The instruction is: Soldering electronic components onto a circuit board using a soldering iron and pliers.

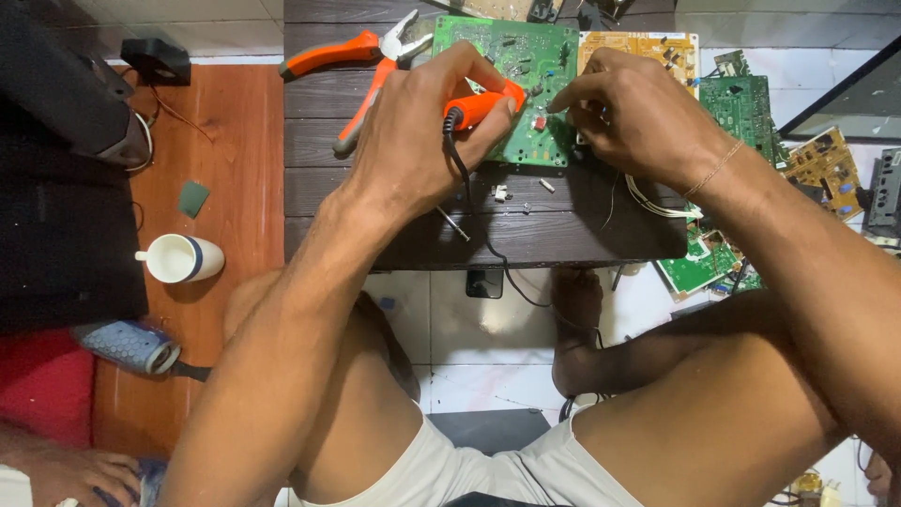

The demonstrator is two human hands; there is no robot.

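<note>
My left hand [418, 141] is wrapped shut around the orange handle of the soldering iron [483, 103], its tip slanting down onto the green circuit board [526, 84]; the black cord [469, 202] trails off the handle toward me and over the table edge. My right hand [633, 117] is curled with fingertips pinched at the board's right edge, and I cannot tell whether it holds a small part or only steadies the board. I judge the iron light and stiff, safe only by the insulated handle, well back from the tip. The board looks thin, rigid and fragile, best held by its bare edges. It lies flat on the dark slatted table [394, 235], orange-handled pliers [361, 70] just to its left, a yellow board [648, 47] beside it on the right. A white cup [178, 258] sits well apart on the wooden floor.
</note>
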